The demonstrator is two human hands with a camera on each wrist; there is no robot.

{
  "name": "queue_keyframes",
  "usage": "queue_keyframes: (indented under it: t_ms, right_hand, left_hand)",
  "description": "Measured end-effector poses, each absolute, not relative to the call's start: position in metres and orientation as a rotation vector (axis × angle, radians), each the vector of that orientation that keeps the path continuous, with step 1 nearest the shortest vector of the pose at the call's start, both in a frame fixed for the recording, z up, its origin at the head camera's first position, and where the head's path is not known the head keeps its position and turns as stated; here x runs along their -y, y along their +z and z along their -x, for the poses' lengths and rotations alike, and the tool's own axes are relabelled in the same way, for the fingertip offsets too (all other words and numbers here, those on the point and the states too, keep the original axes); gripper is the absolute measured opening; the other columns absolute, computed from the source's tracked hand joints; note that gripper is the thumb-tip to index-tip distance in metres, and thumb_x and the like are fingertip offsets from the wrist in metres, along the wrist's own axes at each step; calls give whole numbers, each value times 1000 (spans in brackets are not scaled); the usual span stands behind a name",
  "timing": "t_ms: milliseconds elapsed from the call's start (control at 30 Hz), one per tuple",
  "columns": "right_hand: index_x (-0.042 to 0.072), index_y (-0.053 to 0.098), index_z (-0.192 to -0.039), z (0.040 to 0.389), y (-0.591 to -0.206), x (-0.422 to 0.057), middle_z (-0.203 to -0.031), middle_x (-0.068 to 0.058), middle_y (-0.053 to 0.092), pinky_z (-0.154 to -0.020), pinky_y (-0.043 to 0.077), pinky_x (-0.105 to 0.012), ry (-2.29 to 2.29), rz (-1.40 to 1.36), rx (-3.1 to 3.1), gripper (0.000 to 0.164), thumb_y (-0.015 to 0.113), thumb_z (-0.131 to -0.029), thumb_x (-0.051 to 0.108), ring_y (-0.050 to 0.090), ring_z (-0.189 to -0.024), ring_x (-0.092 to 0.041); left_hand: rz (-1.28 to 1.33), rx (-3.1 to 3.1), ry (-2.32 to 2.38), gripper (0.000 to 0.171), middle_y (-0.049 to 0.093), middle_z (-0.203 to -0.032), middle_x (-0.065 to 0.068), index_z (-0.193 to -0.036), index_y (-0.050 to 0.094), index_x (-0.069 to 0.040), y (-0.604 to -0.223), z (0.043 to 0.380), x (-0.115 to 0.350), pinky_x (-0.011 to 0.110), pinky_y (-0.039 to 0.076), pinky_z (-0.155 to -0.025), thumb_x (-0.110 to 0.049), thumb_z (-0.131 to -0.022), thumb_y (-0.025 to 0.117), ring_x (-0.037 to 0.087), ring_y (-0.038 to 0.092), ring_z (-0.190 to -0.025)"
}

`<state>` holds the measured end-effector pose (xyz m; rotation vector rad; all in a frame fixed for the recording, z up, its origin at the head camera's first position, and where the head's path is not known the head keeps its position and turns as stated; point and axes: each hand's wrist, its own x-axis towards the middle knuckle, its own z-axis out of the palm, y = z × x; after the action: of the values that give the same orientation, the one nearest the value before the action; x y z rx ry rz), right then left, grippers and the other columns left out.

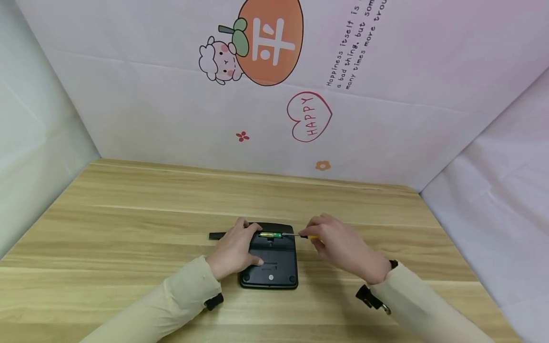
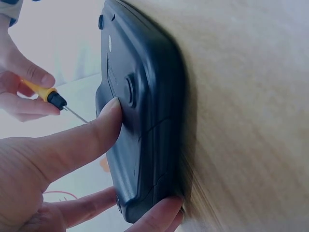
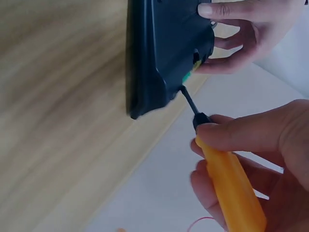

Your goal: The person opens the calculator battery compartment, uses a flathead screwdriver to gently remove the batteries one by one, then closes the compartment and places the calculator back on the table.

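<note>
On my head feed, two beige sleeves [image 1: 171, 305] come in from the bottom corners. The left hand [image 1: 233, 250] grips the upper left of a black plastic device [image 1: 280, 259], its thumb pressed on the face and its fingers spread round the edge. The right hand [image 1: 343, 245] pinches a yellow screwdriver [image 3: 231, 188] between thumb and curled fingers, with hardly any gap around the handle.

The device lies underside up on the wood-grain tabletop [image 1: 128, 228], lower centre of frame. I see a round pale sticker [image 1: 271, 277] near its bottom edge, too small to read. Farther up, a green-and-yellow battery [image 1: 271, 235] sits in its slot, label unreadable to me. The screwdriver tip is at its right end; I can't tell whether they touch.

Behind the table, the white backdrop [image 1: 150, 105] carries a red heart [image 1: 310, 116] reading "HAPPY", turned sideways. At upper right I read part of a slanted text [image 1: 356, 45]: "Happiness itself is", "a bad thing, but", "many times more". At top centre, an orange fruit [image 1: 270, 71] bears a sideways "平", beside a cartoon sheep [image 1: 219, 61].
</note>
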<state>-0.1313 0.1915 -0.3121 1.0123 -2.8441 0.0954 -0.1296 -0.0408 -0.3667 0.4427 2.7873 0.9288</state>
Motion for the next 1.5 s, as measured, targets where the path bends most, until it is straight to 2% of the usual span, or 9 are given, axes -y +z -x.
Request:
queue_keyframes:
  t_ms: [200, 367, 467, 667, 933, 1100, 1300, 1500]
  right_hand:
    - [12, 78, -96, 135, -300, -178, -86, 1, 67, -63, 48, -22, -77, -1099, 2829, 28, 65, -82, -9, 54, -76, -14]
    - [12, 78, -94, 140, -290, -166, -87, 0, 68, -66, 47, -24, -252, -1135, 2863, 38, 63, -75, -18, 51, -75, -16]
    - [13, 78, -94, 143, -286, -160, -90, 0, 70, -71, 48, -26, -328, -1150, 2878, 37, 67, -74, -15, 52, -78, -16]
    - [15, 78, -94, 147, -284, -155, -91, 1, 70, -71, 47, -27, -394, -1190, 2879, 30, 72, -75, -9, 50, -79, -17]
    - [10, 78, -95, 154, -294, -176, -93, -1, 72, -69, 46, -25, -61, -1212, 2885, 40, 59, -76, -20, 53, -77, -15]
    - [10, 78, -95, 158, -308, -195, -97, -2, 74, -64, 45, -22, 206, -1210, 2845, 36, 61, -78, -18, 53, -76, -13]
    - [12, 75, -106, 159, -327, -208, -107, -1, 72, -63, 46, -19, 505, -1143, 2912, 37, 63, -81, -14, 54, -80, -9]
    - [11, 74, -108, 157, -334, -208, -107, 1, 72, -64, 47, -19, 478, -1158, 2858, 36, 63, -82, -11, 54, -82, -8]
  left_hand:
    - [-427, -2784, 922, 68, 46, -127, 18, -131, 54, -7, -366, 129, 41, 43, 50, -79, -20, -72, 85, 31, 55, -100]
    - [-422, -2776, 932, 68, 46, -126, 18, -132, 54, -7, -366, 129, 42, 42, 50, -79, -20, -72, 85, 30, 55, -99]
    - [-427, -2775, 935, 67, 46, -126, 18, -131, 54, -7, -366, 129, 42, 43, 50, -81, -19, -72, 85, 31, 55, -101]
    - [-428, -2780, 923, 67, 46, -127, 18, -131, 54, -8, -366, 131, 41, 44, 50, -82, -20, -73, 85, 33, 55, -103]
    - [-435, -2775, 918, 68, 44, -130, 20, -132, 54, -8, -366, 130, 39, 44, 50, -77, -20, -73, 85, 33, 55, -101]
    - [-441, -2780, 913, 68, 44, -130, 20, -132, 54, -7, -365, 129, 40, 44, 50, -78, -20, -72, 85, 34, 55, -102]
    - [-419, -2775, 901, 68, 44, -131, 20, -133, 53, -8, -364, 130, 39, 44, 50, -80, -20, -73, 84, 34, 55, -103]
    - [-423, -2775, 910, 68, 44, -130, 20, -131, 53, -7, -364, 131, 40, 46, 50, -82, -20, -73, 85, 35, 55, -104]
